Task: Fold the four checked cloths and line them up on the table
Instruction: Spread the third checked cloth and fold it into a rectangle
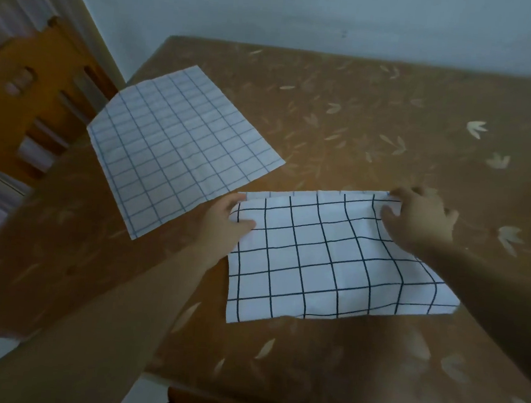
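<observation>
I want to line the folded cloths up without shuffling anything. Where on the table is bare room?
Bare table runs along the wall beyond the black-checked cloth, and to its right. A near strip lies below it. Crowded: the blue-checked cloth fills the left corner, overhanging the edge; both hands, left hand and right hand, grip the black-checked cloth.

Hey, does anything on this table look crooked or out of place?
Yes. The blue-checked cloth lies skewed, one corner hanging over the table edge. The black-checked cloth sits roughly square.
</observation>
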A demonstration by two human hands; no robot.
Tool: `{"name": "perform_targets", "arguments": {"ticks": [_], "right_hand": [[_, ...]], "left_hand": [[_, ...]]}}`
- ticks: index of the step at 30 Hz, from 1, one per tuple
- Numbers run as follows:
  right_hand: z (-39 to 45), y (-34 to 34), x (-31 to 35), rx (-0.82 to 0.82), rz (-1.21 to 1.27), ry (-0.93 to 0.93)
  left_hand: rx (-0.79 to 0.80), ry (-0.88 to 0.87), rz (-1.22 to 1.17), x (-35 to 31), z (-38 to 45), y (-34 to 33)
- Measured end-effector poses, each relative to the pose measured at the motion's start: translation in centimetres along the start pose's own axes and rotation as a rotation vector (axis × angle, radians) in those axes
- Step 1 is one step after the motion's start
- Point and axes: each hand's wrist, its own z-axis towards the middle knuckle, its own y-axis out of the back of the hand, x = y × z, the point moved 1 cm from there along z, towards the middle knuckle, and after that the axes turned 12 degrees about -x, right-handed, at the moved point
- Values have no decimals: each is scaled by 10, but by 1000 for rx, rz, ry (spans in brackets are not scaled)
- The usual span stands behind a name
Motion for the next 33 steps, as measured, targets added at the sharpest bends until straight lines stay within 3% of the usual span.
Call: {"name": "perform_targets", "arguments": {"ticks": [4,8,12,17,25,27,30,33], "right_hand": [[-25,-20,7,-158,62,255],[-60,-41,12,-27,113,403],[-71,-57,12,124,40,370],[-71,-63,13,152,1,333],[-66,-65,12,162,5,343],[-66,-65,12,156,2,344],[-66,-65,12,164,0,341],[-69,-63,11,151,20,346]], "left_hand": [[-29,-74,93,8,19,-12],[-91,-91,106,7,22,-17],[-129,-112,134,9,19,-14],[-91,-190,142,17,9,-10],[-144,-506,634,23,-35,-17],[-94,-591,759,24,-48,-24],[116,-690,821,26,-71,-42],[238,-678,973,36,-83,-54]]}}
